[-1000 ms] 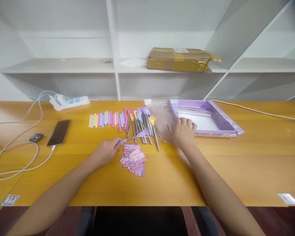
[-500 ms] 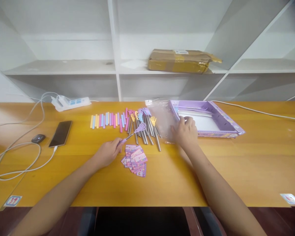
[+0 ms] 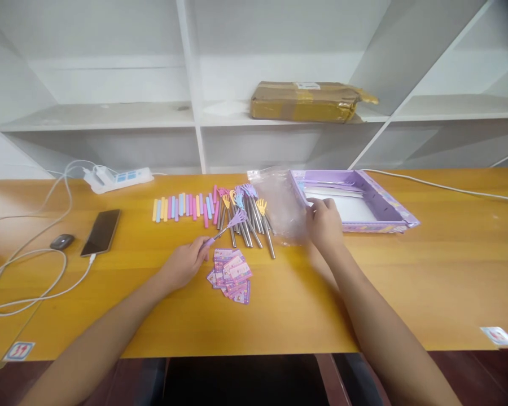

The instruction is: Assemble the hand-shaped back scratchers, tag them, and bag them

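My left hand is closed around the handle of a back scratcher with a metal rod and a lilac hand-shaped head. Its head lies in front of a pile of back scratchers in yellow, pink, blue and purple. Fingers curled together, my right hand is at the near left corner of a purple open box, beside clear plastic bags. What those fingertips pinch, if anything, is hidden. Small printed cards are heaped just right of my left hand.
Coloured handle tubes line up left of the pile. Further left are a phone on a cable, a mouse and a power strip. A taped carton sits on the shelf behind.
My right hand has shifted slightly right, off the plastic bags and against the box corner. My left hand keeps the back scratcher in nearly the same spot. The view has moved a little.
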